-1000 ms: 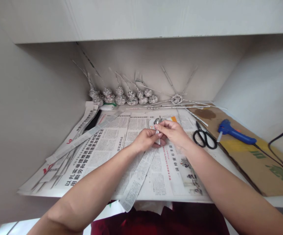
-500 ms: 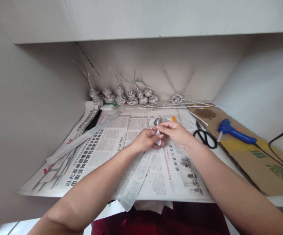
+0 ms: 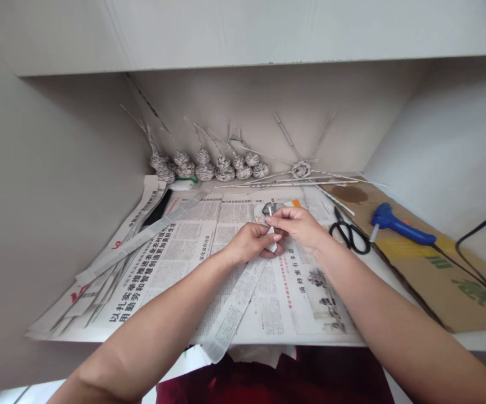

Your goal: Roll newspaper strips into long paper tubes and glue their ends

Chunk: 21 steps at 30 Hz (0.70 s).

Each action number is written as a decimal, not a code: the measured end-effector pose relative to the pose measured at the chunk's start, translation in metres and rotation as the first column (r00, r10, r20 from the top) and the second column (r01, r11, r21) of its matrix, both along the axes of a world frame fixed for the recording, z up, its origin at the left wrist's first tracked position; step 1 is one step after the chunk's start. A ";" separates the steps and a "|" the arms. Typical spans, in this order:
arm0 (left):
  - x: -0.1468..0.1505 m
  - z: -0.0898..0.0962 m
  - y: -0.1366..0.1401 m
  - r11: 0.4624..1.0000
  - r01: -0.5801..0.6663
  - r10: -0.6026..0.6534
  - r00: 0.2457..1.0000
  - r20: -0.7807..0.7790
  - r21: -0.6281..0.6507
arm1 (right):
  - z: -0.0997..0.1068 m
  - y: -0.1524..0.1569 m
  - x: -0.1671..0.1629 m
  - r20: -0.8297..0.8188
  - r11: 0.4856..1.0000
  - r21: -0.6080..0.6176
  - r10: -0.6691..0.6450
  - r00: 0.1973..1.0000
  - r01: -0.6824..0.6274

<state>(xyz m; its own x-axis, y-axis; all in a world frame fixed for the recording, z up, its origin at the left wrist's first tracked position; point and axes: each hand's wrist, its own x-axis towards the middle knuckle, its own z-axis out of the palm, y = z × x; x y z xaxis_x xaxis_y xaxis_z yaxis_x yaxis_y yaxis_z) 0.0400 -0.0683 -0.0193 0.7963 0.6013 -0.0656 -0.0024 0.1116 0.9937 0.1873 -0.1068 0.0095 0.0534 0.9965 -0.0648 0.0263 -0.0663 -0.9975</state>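
Observation:
A long newspaper strip (image 3: 235, 314) runs from between my hands down to the table's front edge, where its end hangs over. My left hand (image 3: 249, 242) is closed in a pinch on the strip's upper end, thumb on top. My right hand (image 3: 294, 225) pinches the same end, which is rolled around a thin white stick whose tip pokes up above the fingers. What the stick is made of cannot be made out. Both hands meet over the newspaper sheets (image 3: 175, 303) spread on the table.
Several woven paper gourds (image 3: 204, 168) line the back wall, beside a started weave (image 3: 301, 168) with long paper sticks. Cut strips (image 3: 100, 269) lie at left. Black scissors (image 3: 350, 233) and a blue glue gun (image 3: 403, 225) on cardboard (image 3: 449, 297) are at right. A shelf edge overhangs.
The white tip between my fingers stands slightly higher, and my right fingers have shifted a little on the rolled end. The whole view has drifted slightly.

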 end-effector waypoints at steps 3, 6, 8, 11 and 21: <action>0.000 0.000 0.000 1.000 -0.001 0.001 1.000 0.000 -0.001 | 0.000 0.000 -0.002 -0.001 0.997 0.029 -0.066 0.998 0.066; -0.001 0.000 0.001 1.000 0.008 -0.008 1.000 0.014 -0.013 | 0.002 -0.001 -0.001 -0.012 1.000 -0.008 0.021 1.000 -0.021; -0.001 0.000 0.001 1.000 0.012 -0.012 1.000 0.006 -0.014 | 0.004 -0.002 0.001 -0.012 0.993 -0.048 0.103 0.995 -0.104; -0.001 -0.001 0.000 1.000 0.018 -0.018 1.000 -0.016 -0.005 | 0.002 0.000 0.002 0.001 0.998 -0.031 0.049 0.999 -0.049; -0.001 0.000 0.000 1.000 0.016 -0.016 0.999 -0.035 -0.007 | 0.003 0.000 0.004 0.012 0.997 -0.011 0.076 0.997 -0.076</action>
<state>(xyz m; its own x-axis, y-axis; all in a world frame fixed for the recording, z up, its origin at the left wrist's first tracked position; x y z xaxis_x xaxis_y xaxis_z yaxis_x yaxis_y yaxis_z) 0.0393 -0.0685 -0.0190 0.8031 0.5878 -0.0973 0.0341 0.1176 0.9925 0.1915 -0.1070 0.0122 -0.0217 0.9970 -0.0749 0.0444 -0.0739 -0.9963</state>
